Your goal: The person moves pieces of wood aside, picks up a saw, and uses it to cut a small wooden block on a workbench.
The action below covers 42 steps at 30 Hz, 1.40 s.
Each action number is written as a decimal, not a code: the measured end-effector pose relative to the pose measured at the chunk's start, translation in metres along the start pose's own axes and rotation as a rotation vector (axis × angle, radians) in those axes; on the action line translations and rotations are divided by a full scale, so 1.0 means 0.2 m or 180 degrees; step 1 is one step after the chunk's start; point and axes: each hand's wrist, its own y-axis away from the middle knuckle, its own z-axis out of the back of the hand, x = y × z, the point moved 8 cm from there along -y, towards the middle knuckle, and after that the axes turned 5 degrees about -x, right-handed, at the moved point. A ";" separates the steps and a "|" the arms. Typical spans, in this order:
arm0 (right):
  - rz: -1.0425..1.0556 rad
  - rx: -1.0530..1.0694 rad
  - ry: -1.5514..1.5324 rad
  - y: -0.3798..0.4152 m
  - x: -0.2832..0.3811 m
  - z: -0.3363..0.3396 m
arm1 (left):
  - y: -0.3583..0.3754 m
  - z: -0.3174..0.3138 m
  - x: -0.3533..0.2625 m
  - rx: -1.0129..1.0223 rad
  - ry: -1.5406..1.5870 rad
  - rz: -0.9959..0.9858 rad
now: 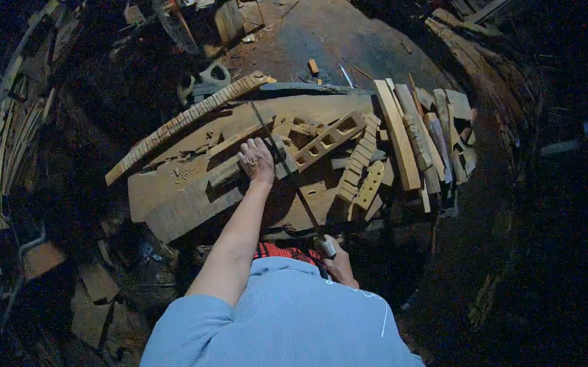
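My left hand reaches out over the workbench and presses down on a short wooden block, with the fingers curled over its end. The block lies on a wide plank. My right hand stays close to my body and grips the pale handle of a long thin tool. Its dark blade or shaft runs diagonally up past my left hand to about the far side of the bench. Whether it is a saw or a file is too dim to tell.
A long notched strip lies at the bench's far left. A slotted wooden bar and stepped pieces sit in the middle, and stacked slats on the right. Wood scraps litter the dark ground at lower left. The dirt floor lies beyond.
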 end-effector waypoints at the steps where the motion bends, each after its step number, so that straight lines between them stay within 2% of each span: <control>1: -0.0093 0.0028 -0.0044 0.01 0.01 0.00 | 0.00 -0.01 0.00 0.0085 -0.0016 0.0039; 6: -0.0077 -0.0040 -0.0193 0.03 0.03 -0.02 | -0.01 -0.03 0.01 0.0291 0.0007 0.0088; 9: -0.0300 -0.0001 -0.0468 0.04 0.00 -0.04 | 0.00 -0.05 0.01 0.0355 0.0029 0.0089; 12: -0.0109 0.0006 -0.0430 0.03 0.01 -0.02 | 0.00 -0.01 0.02 0.0054 0.0125 -0.0062; 18: 0.0089 -0.0116 -0.0556 0.03 0.00 -0.04 | -0.01 -0.02 0.01 0.0619 0.0383 -0.0735; 21: -0.0103 -0.0066 -0.0338 0.04 0.02 -0.03 | -0.01 0.01 0.01 0.0496 0.0172 -0.0715; 30: 0.0273 -0.0125 -0.0118 0.02 0.06 -0.02 | -0.01 0.04 0.01 0.0174 0.0038 -0.0505; 33: 0.0055 -0.0055 -0.0221 0.03 0.06 -0.01 | -0.01 0.03 0.02 0.0425 0.0128 -0.0449; 35: 0.0255 -0.0133 -0.0076 0.03 0.08 -0.01 | 0.00 0.05 0.01 0.0181 0.0077 -0.0517; 38: 0.0163 -0.0107 -0.0033 0.03 0.04 -0.01 | -0.01 0.03 0.01 0.0470 0.0089 -0.0430; 42: 0.0117 -0.0106 -0.0039 0.02 0.02 -0.01 | -0.01 0.02 0.01 0.0360 0.0044 -0.0456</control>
